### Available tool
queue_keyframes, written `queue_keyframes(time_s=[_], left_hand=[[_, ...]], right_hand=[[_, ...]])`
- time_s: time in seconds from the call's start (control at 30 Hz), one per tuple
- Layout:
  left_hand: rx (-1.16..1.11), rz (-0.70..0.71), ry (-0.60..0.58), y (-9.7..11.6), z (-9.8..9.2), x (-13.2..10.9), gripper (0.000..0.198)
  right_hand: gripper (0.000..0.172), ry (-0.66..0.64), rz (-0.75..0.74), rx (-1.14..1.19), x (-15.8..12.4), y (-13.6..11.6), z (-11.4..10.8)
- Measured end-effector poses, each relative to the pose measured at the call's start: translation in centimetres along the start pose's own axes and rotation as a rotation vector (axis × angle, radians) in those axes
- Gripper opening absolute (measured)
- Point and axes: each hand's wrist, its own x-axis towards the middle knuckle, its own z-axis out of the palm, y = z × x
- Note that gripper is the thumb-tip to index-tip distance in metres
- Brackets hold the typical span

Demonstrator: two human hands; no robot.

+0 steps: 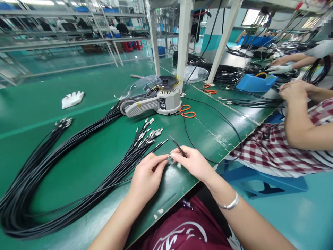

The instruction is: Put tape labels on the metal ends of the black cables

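1. Centre bottom: fingers of the left hand pinch a clear piece; the right hand grips one cable.
2. To their left, the bundle lies on the surface, seemingly untouched.

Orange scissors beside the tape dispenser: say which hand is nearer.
Right. The right hand lies just below the orange scissors; the left hand is farther away, down-left.
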Motion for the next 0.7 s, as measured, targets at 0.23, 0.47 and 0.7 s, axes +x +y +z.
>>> queue_keyframes(time_s=[0.23,0.47,0.7], left_hand=[[-0.165,-0.049,0.075,0.7,-0.7,0.0,0.008],[-0.134,0.033,0.066,1.0,-1.0,0.0,0.017],[-0.2,-0.024,0.13,1.0,-1.1,0.2,0.007]], right_hand=[[0.025,-0.024,0.045,0.039,0.5,-1.6,0.7],[0.027,-0.036,0.014,0.035,0.3,-2.0,0.7],[0.024,-0.014,0.011,0.075,0.4,-2.0,1.1]])
